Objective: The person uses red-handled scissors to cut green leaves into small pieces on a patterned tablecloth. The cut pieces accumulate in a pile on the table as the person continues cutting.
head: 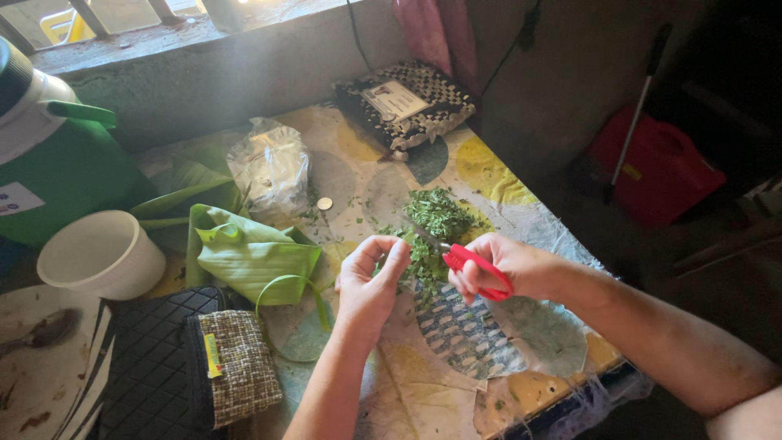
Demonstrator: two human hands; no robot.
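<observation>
My right hand [507, 267] grips red-handled scissors [476, 269], blades pointing left toward my left hand. My left hand [371, 281] pinches a small bunch of green leaves [419, 257] right at the blade tips. Just beyond the hands, a pile of chopped greens [440, 213] lies on the patterned tablecloth [489, 171]. Small green bits are scattered around it.
Folded banana leaves [248, 253] lie left of my hands, with a clear plastic bag [273, 167] and a coin [324, 204] behind. A white bowl [102, 254], green jug [57, 163], black quilted bag [155, 367], woven pouch [238, 367], checkered purse [407, 104] and red container [660, 167] surround.
</observation>
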